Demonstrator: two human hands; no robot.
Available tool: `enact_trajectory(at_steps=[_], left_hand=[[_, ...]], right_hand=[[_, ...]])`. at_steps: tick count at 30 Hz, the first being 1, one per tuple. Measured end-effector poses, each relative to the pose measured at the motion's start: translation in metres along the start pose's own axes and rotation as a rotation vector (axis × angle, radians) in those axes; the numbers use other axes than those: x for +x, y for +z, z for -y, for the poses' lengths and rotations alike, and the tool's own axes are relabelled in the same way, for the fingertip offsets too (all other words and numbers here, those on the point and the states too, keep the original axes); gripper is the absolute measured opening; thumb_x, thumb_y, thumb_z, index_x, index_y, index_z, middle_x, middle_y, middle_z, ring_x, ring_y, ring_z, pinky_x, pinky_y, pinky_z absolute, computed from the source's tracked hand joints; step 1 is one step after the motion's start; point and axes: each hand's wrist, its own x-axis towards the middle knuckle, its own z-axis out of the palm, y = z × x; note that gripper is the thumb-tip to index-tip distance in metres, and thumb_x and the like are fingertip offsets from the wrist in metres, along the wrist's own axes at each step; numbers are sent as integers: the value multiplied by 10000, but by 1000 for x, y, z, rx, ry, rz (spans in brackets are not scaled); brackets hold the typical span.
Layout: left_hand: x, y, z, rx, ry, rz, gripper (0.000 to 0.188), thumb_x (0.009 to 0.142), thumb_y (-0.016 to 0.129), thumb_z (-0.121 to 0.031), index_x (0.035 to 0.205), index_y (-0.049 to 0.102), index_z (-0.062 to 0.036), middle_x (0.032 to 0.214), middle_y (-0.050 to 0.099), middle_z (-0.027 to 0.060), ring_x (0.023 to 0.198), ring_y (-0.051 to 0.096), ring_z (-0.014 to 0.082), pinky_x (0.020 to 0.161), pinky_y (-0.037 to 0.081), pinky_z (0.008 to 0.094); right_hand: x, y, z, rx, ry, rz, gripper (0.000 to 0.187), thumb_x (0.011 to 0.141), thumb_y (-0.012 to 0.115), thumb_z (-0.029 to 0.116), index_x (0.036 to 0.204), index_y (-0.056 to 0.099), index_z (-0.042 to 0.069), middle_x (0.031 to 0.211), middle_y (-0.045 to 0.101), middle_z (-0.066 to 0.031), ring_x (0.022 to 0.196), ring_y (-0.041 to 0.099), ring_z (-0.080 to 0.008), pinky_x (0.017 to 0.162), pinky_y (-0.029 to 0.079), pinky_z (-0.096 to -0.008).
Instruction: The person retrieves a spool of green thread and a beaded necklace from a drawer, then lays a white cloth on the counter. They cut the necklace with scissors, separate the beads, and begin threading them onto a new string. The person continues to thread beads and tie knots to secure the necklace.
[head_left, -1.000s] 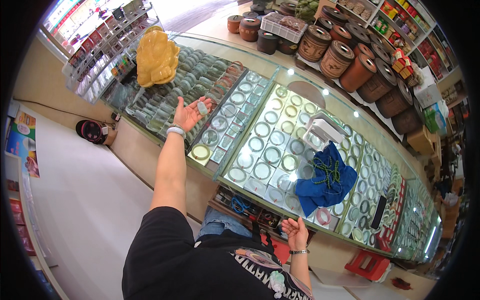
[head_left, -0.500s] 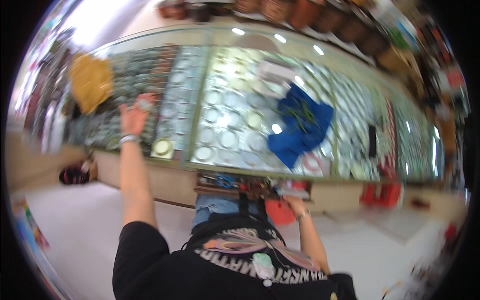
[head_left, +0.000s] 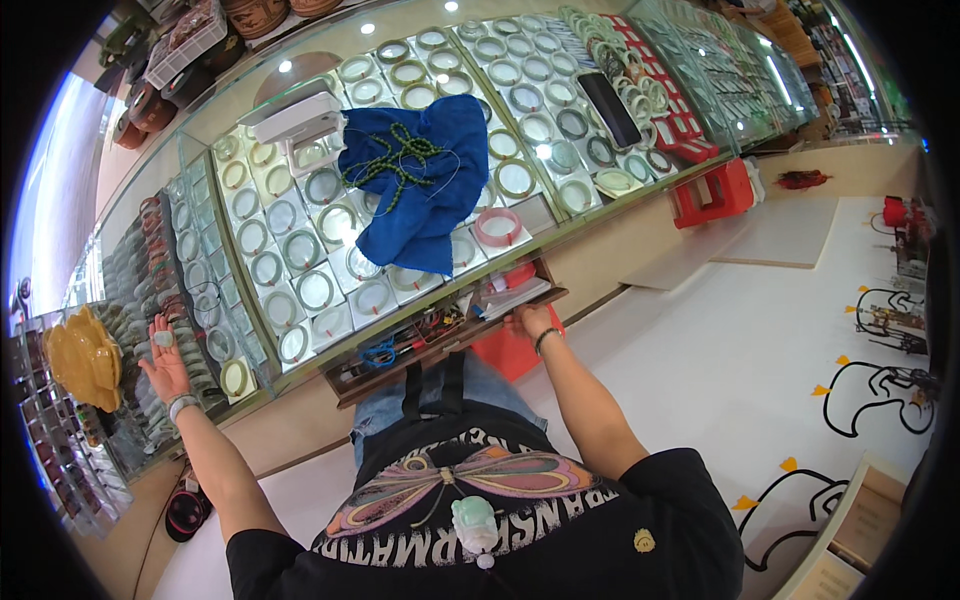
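Over my remote feed I see a black short-sleeved T-shirt point(head_left: 690, 530) with a big pink-and-orange butterfly print point(head_left: 450, 478), chunky white lettering point(head_left: 582, 516) and a small yellow face motif point(head_left: 643, 541). Pretty neat pale green-and-white pendant point(head_left: 474, 524) over it, small white bead point(head_left: 486, 561) below. Faded blue denim jeans point(head_left: 505, 392), black straps point(head_left: 452, 380). Left hand point(head_left: 168, 370) gets a pale round bangle point(head_left: 183, 404) at the wrist, right hand point(head_left: 530, 320) a dark bracelet point(head_left: 545, 339).

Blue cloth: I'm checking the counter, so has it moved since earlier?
No; the blue cloth keeps its place beside the pink bangle, though the view turned.
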Motion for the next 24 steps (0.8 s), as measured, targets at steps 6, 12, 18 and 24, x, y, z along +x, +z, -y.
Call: enact_trajectory(at_steps=[6, 12, 18, 24], left_hand=[[3, -7, -1, 31, 8, -29, 775, 1008, 238, -503, 1474, 133, 108, 1567, 122, 256, 1450, 180, 375, 1219, 166, 492], [5, -12, 0, 6, 20, -27, 776, 1004, 272, -496, 1465, 156, 118, 1554, 158, 273, 1445, 200, 376, 1220, 173, 479], [6, -15, 1, -4, 30, -26, 745, 1017, 274, -468, 1466, 151, 114, 1552, 162, 274, 1439, 208, 384, 1218, 175, 495], [6, -11, 2, 13, 36, -53, 728, 1022, 274, -454, 1467, 154, 109, 1551, 164, 274, 1440, 205, 385, 1215, 186, 494]], right_hand=[[8, 17, 9, -77, 85, -55, 234, 903, 522, 99, 984, 581, -113, 866, 684, -216, 702, 697, -316, 568, 602, -414], [18, 21, 15, -18, 91, 11, 355, 913, 494, 87, 1231, 500, -69, 857, 684, -211, 682, 689, -304, 598, 602, -431], [29, 36, 28, -157, 57, 120, 747, 879, 549, 60, 1536, 205, 146, 846, 692, -158, 655, 669, -242, 591, 591, -390], [37, 36, 24, -758, -134, -151, 645, 846, 595, 183, 1455, 400, 97, 1280, 579, -229, 1126, 592, -368, 952, 499, -416]])
